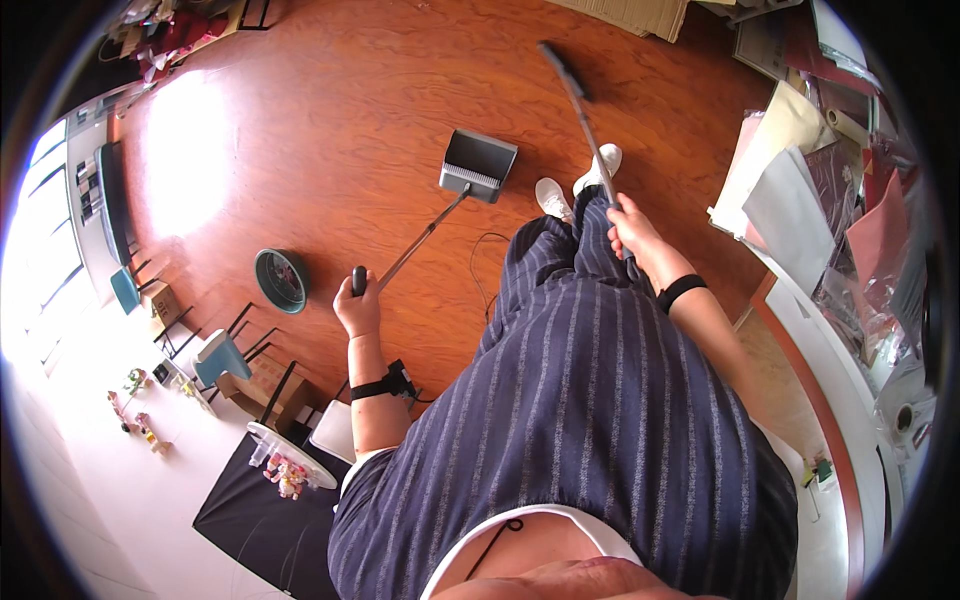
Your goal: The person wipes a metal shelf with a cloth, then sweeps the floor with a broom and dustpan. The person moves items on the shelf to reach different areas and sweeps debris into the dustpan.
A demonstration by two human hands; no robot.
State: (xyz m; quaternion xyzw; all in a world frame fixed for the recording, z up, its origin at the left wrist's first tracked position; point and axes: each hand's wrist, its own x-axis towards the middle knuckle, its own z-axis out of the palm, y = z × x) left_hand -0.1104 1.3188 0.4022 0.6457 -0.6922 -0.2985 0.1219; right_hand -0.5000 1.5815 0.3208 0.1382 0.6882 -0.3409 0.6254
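My left hand (356,306) grips the black end of a long-handled dustpan's pole. The grey dustpan (478,166) sits on the wood floor, ahead and left of my feet, with a row of comb teeth along its back part. In my right hand (637,232) is the handle of a broom (592,135), held beside my right leg. Its dark, narrow head (565,70) is over the floor beyond my shoes, slightly blurred; whether it touches the floor I cannot tell. No debris can be made out inside the pan.
A green round bin (282,280) with some litter stands at left. A thin cable (474,262) lies near my leg. Chairs (221,356) and an open cardboard box (270,386) line the lower left. Wrapped sheets and papers (795,202) pile up at right; flat cardboard (637,13) lies at the top.
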